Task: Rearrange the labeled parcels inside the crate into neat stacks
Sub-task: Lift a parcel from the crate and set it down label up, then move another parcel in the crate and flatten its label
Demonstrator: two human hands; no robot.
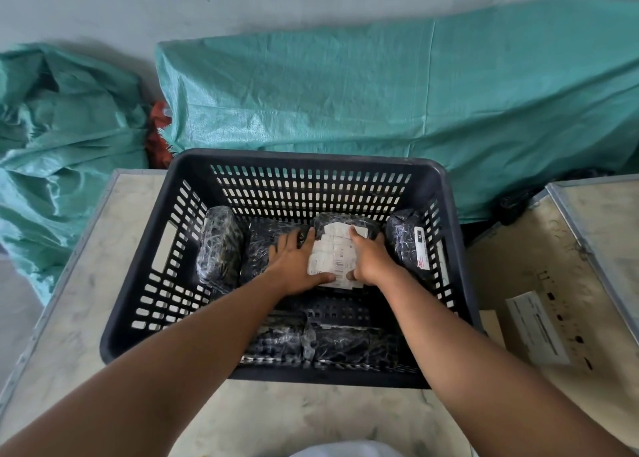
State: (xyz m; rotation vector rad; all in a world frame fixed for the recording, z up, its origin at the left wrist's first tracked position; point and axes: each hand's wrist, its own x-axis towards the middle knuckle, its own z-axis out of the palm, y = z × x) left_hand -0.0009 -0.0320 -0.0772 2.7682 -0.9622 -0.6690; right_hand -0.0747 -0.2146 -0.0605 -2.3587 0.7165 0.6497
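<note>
A dark slotted plastic crate [145, 283] stands on a pale table. Inside lie several parcels in black wrap. The middle one, a parcel with a big white label [333, 249], is clasped from both sides: my left hand [294, 263] on its left edge, my right hand [371, 259] on its right edge. One parcel [219, 249] leans against the left wall. Another, with a narrow white label [409, 240], stands by the right wall. A flat parcel [256, 245] lies partly under my left hand. Two more parcels [332, 344] sit near the crate's front wall.
The table [86, 266] has metal-edged sides. To the right is a second surface with a white paper label [534, 328]. Green woven sacks [380, 103] are heaped against the wall behind the crate, with another sack [52, 138] at the left.
</note>
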